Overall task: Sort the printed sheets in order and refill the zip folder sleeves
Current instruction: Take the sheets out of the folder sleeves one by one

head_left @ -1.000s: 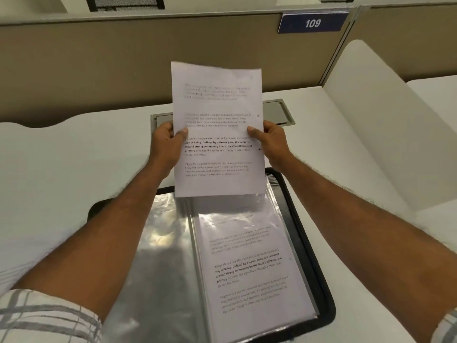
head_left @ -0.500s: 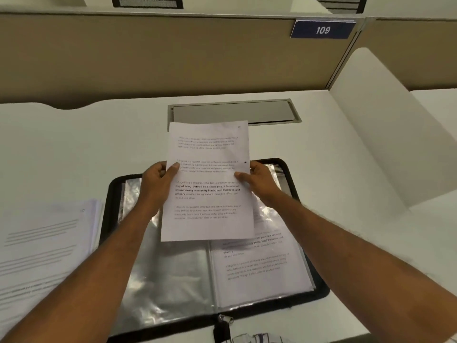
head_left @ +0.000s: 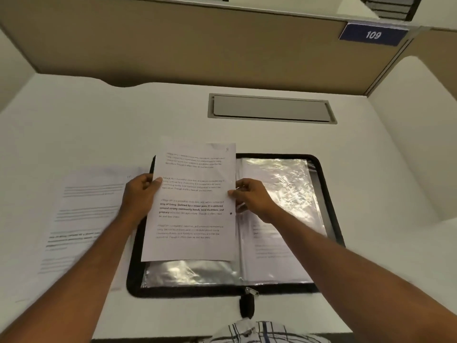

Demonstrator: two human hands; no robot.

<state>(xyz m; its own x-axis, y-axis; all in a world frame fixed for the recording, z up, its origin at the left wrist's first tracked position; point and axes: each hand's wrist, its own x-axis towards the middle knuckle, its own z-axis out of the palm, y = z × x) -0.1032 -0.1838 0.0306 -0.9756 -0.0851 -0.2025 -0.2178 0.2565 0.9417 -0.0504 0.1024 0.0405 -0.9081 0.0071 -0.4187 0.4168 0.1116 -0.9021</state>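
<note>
Printed sheet (head_left: 195, 219) held over the left half of the open zip folder (head_left: 329, 219), near the desk (head_left: 148, 115) front edge.
Long axis front-to-back, top toward the far edge. The left hand (head_left: 139, 196) and right hand (head_left: 252, 198) pinch its side edges. Bold line legible: "Defined by a slower pace". Loose sheets (head_left: 84, 219) at left are blurred. The number plate (head_left: 373, 35) reads "109".

Sheet (head_left: 193, 219) over folder (head_left: 330, 199); stack (head_left: 84, 219), apparently, left.

A white printed sheet (head_left: 191, 206) was held over the left half of an open black zip folder (head_left: 329, 206), pinched at its edges by the left hand (head_left: 139, 196) and the right hand (head_left: 252, 198). A stack of printed pages (head_left: 84, 219) lay just left of the folder on the white desk (head_left: 99, 125).
</note>
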